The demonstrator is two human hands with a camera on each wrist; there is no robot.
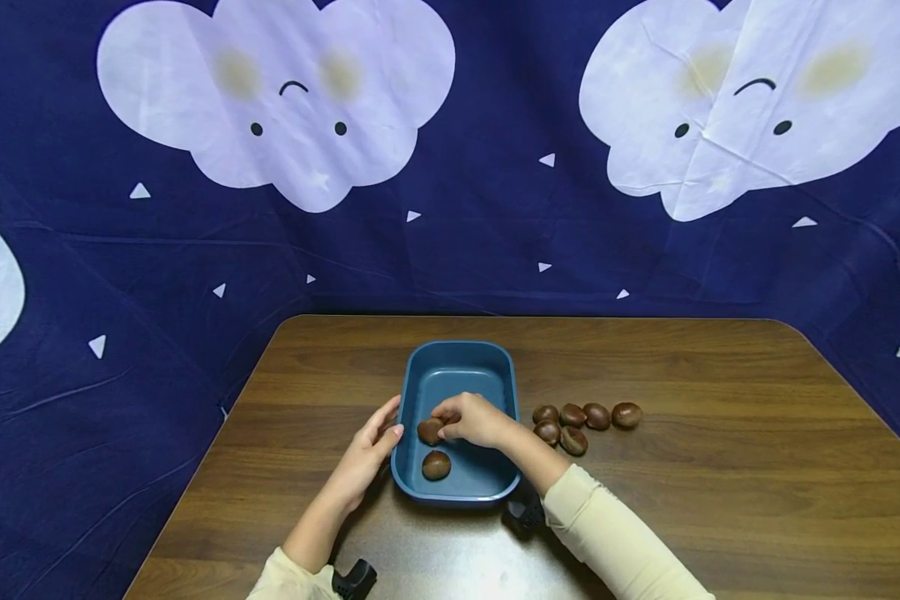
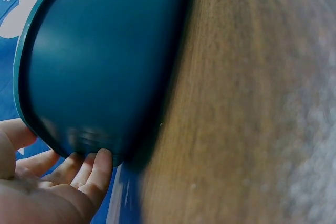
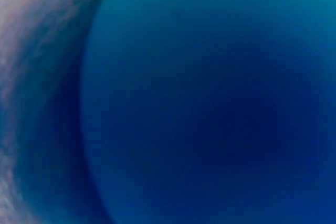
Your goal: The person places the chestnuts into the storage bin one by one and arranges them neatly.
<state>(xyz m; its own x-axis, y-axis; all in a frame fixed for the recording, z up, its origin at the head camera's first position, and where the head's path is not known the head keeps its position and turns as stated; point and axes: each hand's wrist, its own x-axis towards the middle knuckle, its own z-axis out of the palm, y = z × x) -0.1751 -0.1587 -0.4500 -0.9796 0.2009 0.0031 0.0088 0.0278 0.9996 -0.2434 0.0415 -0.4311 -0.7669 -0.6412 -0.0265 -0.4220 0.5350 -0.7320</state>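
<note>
A blue rectangular container point(image 1: 457, 498) stands on the table with two brown chestnuts inside, toward its left side. My right hand point(image 1: 476, 421) reaches into it from the right and pinches the farther chestnut point(image 1: 429, 431) between thumb and fingers. The nearer chestnut point(image 1: 437, 466) lies on the container floor. On the container's left, my left hand point(image 1: 367, 454) touches the outer wall and rim with extended fingers. In the left wrist view, fingertips point(image 2: 104, 157) rest on that wall. Blurred blue fills the right wrist view, where neither the right hand's fingers nor a chestnut can be made out.
Several chestnuts point(image 1: 573, 416) lie grouped on the wooden table point(image 1: 720, 467) right of the container, near the right forearm. A dark blue cloth point(image 1: 495, 250) with cloud faces hangs behind the table's far edge. Black wrist cameras point(image 1: 355, 578) sit under both forearms.
</note>
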